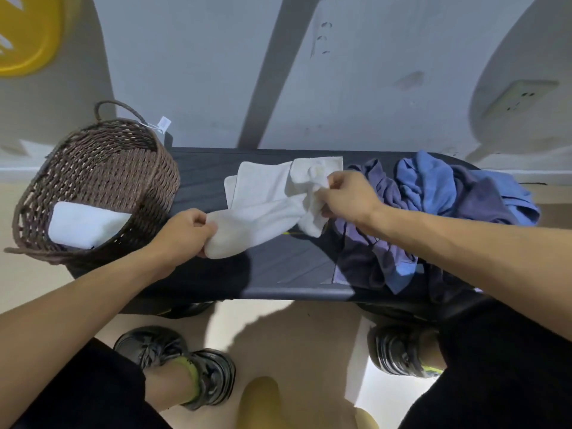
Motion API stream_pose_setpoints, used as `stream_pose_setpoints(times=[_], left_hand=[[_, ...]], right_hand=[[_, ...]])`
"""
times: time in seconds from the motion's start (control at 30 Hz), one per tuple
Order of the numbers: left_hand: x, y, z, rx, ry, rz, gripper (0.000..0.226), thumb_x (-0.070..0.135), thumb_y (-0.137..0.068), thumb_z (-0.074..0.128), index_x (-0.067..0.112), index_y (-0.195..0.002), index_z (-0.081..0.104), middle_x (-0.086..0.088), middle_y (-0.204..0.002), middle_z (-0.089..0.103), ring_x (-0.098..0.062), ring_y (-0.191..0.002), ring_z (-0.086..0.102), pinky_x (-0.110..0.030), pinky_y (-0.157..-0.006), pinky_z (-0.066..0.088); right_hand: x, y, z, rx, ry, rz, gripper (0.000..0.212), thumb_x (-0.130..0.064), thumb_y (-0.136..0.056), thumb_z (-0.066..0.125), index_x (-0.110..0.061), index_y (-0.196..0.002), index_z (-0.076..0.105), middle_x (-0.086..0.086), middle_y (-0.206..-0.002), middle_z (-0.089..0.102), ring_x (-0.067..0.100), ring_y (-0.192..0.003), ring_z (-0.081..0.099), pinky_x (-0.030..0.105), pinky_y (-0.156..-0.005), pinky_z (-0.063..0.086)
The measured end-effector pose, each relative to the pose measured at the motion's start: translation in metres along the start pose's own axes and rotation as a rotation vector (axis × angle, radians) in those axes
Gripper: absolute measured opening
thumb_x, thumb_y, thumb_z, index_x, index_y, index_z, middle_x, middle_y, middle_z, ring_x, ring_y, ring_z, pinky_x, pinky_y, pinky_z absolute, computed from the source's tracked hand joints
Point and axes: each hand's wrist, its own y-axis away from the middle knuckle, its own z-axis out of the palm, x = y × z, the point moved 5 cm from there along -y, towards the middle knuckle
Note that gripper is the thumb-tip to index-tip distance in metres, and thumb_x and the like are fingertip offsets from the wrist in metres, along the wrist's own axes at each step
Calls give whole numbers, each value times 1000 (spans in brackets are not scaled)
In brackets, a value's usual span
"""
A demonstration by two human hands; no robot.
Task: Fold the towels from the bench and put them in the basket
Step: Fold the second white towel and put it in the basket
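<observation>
On the bench [278, 264], right of the basket [123, 168], our left hand [185, 232] and right hand [346, 198] clamp the bunched white towel [266, 209]; uneven pulling could skew the fold.

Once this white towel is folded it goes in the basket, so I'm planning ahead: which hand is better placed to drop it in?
Probably the left hand: it grips the white towel nearest the wicker basket.
</observation>
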Motion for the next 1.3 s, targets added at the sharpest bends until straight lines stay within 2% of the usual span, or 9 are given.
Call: stream_pose_setpoints(times=[0.2,0.3,0.63,0.73,0.83,0.93,1.03,1.17,1.3], left_hand=[[-5,10,2,-37,-5,-14,9,19,-97,59,11,-95,61,-11,-88,68,-26,-78,66,-45,-71,61],[-5,20,11,-125,-4,-24,12,17,-98,58,6,-98,61,-16,-88,71,-28,-79,68,-47,-75,60],[-27,43,38,-336,-175,-92,13,15,-90,70,2,-92,68,-13,-77,76,-20,-68,71,-37,-73,58],[-36,43,40,-321,-244,-122,12,15,-89,72,4,-89,69,-9,-72,75,-14,-60,68,-24,-55,53],[-49,43,41,-299,-281,-175,17,17,-87,74,1,-83,69,-4,-57,69,-9,-43,56,-16,-43,39],[-61,47,48,-325,-301,-217,21,20,-84,75,3,-77,66,-10,-56,68,-16,-45,49,-23,-50,37],[-64,46,51,-320,-282,-219,21,23,-85,73,9,-75,60,-6,-54,67,-14,-46,50,-24,-53,40],[-59,45,49,-347,-224,-230,18,16,-83,69,9,-73,55,-4,-57,64,-12,-49,54,-22,-52,41],[-58,48,51,-405,-257,-272,21,17,-88,63,4,-72,63,-11,-73,65,-24,-72,60,-32,-72,52]], right_hand=[[-11,6,-64,106,-529,24,24,0,-95,48,-8,-77,62,4,-66,63,18,-56,61,27,-50,55],[-1,9,-83,23,-343,35,18,-10,-99,53,-7,-92,69,3,-77,69,17,-67,65,25,-54,54],[55,33,-58,-371,615,112,12,-13,-99,52,-14,-94,63,12,-89,72,27,-64,73,39,-58,62],[58,39,-52,-485,729,248,14,-18,-96,59,-5,-97,65,11,-82,74,25,-66,74,29,-50,57],[31,34,-45,-337,963,29,24,-21,-92,58,1,-88,67,20,-80,71,34,-69,71,32,-54,52],[-6,33,-30,-150,833,-265,14,-18,-89,56,-9,-82,63,6,-75,67,27,-72,62,32,-60,46],[-37,23,-2,-170,779,-420,8,-15,-88,57,-13,-84,65,-1,-80,67,19,-78,59,29,-66,46],[-58,-29,49,-156,747,-390,19,-9,-87,55,-12,-101,66,4,-105,69,24,-97,60,25,-76,42],[-57,-77,97,-159,720,-320,41,-1,-85,53,-11,-125,56,15,-127,53,33,-116,52,28,-91,43]])
